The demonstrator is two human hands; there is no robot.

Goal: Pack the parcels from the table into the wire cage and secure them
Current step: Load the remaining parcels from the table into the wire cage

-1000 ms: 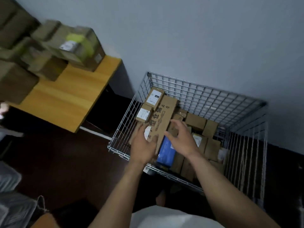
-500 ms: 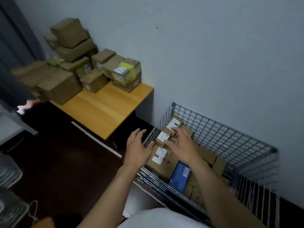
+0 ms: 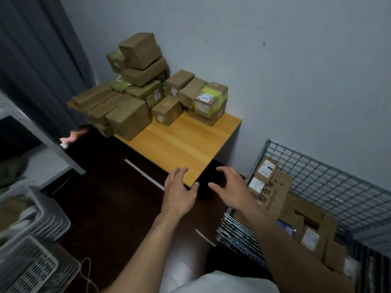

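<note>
Head view: both hands hovered empty, fingers loosely spread. The left hand [image 3: 179, 193] was over the table [image 3: 186, 144] at its near corner, the right hand [image 3: 230, 191] beside the wire cage [image 3: 317, 176]. The parcels [image 3: 148, 96] sat stacked at the far end, ahead and leftward, nearer the left hand.

Both empty hands, left hand [image 3: 179, 193] and right hand [image 3: 231, 192], hover between the parcel-stacked table [image 3: 186, 144] and wire cage [image 3: 330, 182].

a plain pale blue-grey wall [image 3: 296, 60] meets a dark grey curtain [image 3: 31, 60] at left. below, a dark brown floor [image 3: 116, 197] carries white slatted plastic baskets [image 3: 31, 261] beside a white shelf unit [image 3: 48, 166].
</note>
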